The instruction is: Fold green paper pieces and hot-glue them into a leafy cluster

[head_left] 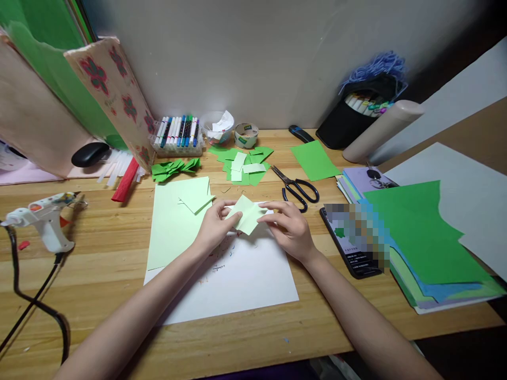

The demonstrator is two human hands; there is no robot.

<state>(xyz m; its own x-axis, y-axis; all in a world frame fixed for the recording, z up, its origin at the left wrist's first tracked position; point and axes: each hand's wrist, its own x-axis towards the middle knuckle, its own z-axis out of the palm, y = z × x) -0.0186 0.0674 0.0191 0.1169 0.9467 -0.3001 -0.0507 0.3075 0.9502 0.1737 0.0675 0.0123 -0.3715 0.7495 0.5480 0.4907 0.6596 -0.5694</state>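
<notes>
Between my two hands is a small pale green square of paper (246, 214), tilted so its corners point up and down, with a faint crease. My left hand (219, 224) pinches its left side, thumb on top. The fingertips of my right hand (291, 227) meet its right corner, thumb and forefinger close together. Below them lies a white sheet (237, 285) with small coloured marks. A larger pale green sheet (170, 227) overlaps it on the left, with a cut pale green piece (196, 202) on top.
Dark-handled scissors (301, 190), green paper pieces (259, 179) and a tape roll (246, 135) lie beyond my hands. A glue gun (49, 219) with its cord is at left. A phone (348, 248) and stacked coloured paper (420, 232) are at right. Markers (178, 132) stand behind.
</notes>
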